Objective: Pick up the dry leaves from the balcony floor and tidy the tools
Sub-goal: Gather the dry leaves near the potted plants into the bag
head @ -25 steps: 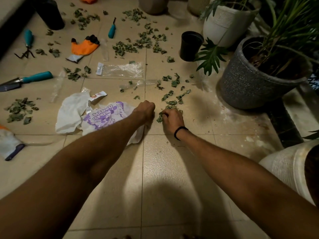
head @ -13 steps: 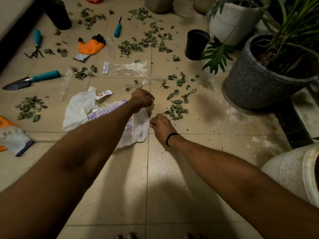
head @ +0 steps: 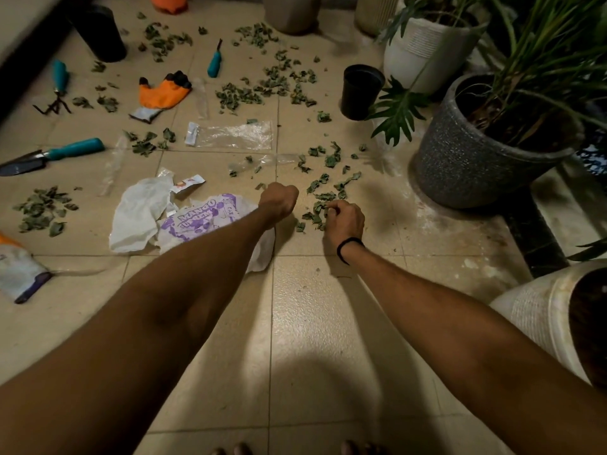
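**Hands at the leaf pile, left grip hidden**

Head view: I see the left hand [head: 279,200] only from the back. Its fingers are curled into a fist over the far edge of the white and purple bag [head: 203,218], but the fingertips face away, so I cannot tell whether they grip anything. My forearms cover much of the near floor [head: 312,323] and part of the bag. A white glove [head: 19,270] is cut off at the left edge, and a pale ribbed pot [head: 538,310] at the right edge. The trowel [head: 59,154] has its blade tip out of frame.

The right hand [head: 345,221], with a black wristband [head: 348,247], sits low on the tile. Its fingers are bent together and pinch into the dry leaves [head: 317,213] lying just beside the left fist.

The surface is beige tile, dimly lit. More leaves lie scattered across it, beyond the hands and at far left. Among them are a hand rake [head: 59,83], a teal-handled tool [head: 214,62], an orange glove [head: 164,91] and a clear plastic bag [head: 236,136]. A grey speckled planter [head: 466,165] stands to the right, with a small black pot [head: 359,91] behind it.
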Tool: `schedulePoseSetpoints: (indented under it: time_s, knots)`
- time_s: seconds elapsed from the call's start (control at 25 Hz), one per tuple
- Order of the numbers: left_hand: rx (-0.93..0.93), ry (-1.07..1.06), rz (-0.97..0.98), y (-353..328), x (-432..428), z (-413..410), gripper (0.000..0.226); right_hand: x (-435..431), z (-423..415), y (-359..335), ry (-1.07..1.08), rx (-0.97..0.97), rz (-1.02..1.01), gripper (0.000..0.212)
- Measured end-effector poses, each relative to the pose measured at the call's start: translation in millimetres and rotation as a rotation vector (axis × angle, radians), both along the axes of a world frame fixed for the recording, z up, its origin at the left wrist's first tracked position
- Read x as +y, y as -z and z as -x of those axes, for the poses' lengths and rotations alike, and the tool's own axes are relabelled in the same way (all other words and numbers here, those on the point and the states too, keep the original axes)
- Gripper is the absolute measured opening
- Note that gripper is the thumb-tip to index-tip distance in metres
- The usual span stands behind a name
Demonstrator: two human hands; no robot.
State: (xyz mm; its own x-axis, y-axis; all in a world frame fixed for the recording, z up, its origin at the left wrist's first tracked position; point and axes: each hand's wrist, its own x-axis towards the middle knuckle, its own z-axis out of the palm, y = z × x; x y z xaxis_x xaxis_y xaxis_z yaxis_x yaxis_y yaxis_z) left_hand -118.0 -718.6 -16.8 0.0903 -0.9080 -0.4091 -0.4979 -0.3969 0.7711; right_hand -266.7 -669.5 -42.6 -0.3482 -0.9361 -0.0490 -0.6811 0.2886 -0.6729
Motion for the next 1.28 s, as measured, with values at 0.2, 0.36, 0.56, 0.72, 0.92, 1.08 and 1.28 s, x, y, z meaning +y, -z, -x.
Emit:
schedulePoseSetpoints:
  time_s: [0.2,0.36,0.56,0.72,0.92,1.08,1.28]
  knots:
    - [-0.673,0.481,0.125,18.5,14.5,10.8,0.06,17.5,14.4,7.0,-0.228,0.101,-0.107,0.032]
    - [-0.746,0.566,0.178,37.5,30.4,13.9,0.058,27.3,12.2,17.5,-0.371,0.265,-0.167,0.037]
    - [-0.701,0.525,0.245,52.7,50.0,16.3,0.035,27.9,-7.4,11.3,-0.107,0.115,-0.043,0.024]
    - [-0.466,0.392,0.164,40.5,44.6,24.3,0.032,22.6,-4.4,1.1,0.165,-0.142,-0.06,0.014]
    - [-0.035,0.039,0.083,23.1,26.4,31.0,0.021,4.0,15.7,-10.0,0.513,-0.626,-0.071,0.018]
    - [0.201,-0.235,-0.032,17.4,18.4,32.9,0.025,-7.9,29.9,-14.0,0.604,-0.727,-0.1,0.011]
    - [-0.312,0.197,0.192,22.0,25.4,22.3,0.035,-8.0,38.1,1.3,0.134,-0.185,-0.149,0.021]
